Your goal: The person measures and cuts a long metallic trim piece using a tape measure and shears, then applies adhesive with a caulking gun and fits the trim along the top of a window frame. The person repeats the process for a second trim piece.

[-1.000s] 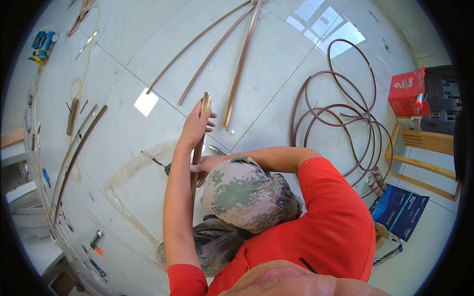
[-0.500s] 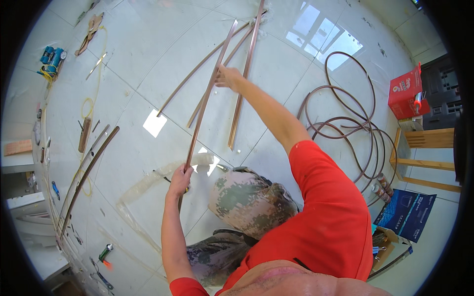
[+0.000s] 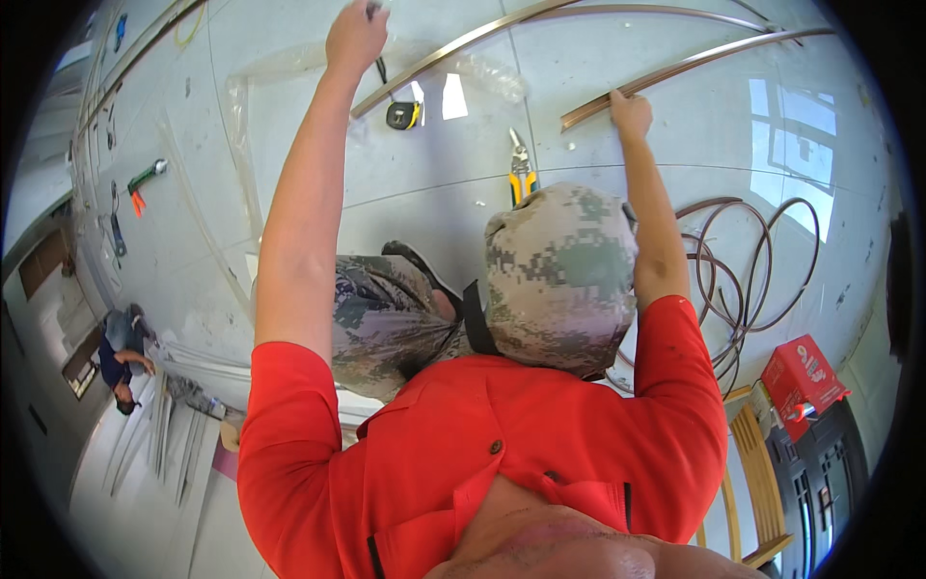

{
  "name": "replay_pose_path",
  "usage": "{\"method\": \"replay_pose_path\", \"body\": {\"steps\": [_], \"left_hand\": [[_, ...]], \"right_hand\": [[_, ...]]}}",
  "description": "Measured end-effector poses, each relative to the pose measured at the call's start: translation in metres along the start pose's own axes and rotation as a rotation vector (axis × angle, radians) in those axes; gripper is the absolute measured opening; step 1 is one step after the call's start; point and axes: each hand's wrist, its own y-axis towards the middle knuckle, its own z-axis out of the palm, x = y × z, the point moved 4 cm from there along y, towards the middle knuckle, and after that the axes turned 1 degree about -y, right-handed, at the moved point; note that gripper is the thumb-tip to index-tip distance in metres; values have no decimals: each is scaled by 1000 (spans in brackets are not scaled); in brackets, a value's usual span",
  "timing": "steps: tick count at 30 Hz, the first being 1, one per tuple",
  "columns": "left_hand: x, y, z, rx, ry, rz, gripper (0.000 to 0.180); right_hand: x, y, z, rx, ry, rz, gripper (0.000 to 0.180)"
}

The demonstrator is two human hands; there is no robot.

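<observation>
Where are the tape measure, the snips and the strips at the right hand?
Tape measure (image 3: pixel 400 116), head view: its dark case.
Snips (image 3: pixel 522 162), head view: near the pivot.
Strips (image 3: pixel 675 72), head view: midway along them.

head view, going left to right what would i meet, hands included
green-and-orange hand tool → left hand → black-and-yellow tape measure → yellow-handled snips → right hand → red box

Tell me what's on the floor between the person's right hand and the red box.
In the head view, loose loops of brown tubing or strip lie between the right hand and the red box.
</observation>
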Motion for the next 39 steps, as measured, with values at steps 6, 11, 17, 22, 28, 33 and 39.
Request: {"method": "replay_pose_path", "body": {"steps": [6, 11, 17, 22, 28, 33, 39], "left_hand": [[69, -115, 113, 406, 159, -159, 87], [82, -135, 161, 82, 190, -34, 55], [55, -92, 141, 152, -337, -256, 55], [39, -93, 152, 144, -830, -712, 46], [32, -104, 75, 376, -1060, -1071, 38], [21, -190, -77, 328, -1247, -1267, 31], [-90, -276, -247, 706, -1105, -1013, 34]], "right_hand": [[-43, 22, 19, 180, 811, 399, 28], [-23, -11, 1, 288, 1243, 253, 23], [-6, -45, -67, 79, 1528, 399, 25], [34, -64, -140, 13, 1564, 599, 49], [102, -96, -281, 176, 1891, 521, 35], [135, -165, -426, 389, 2175, 471, 31], [189, -296, -616, 646, 2248, 476, 28]]}}
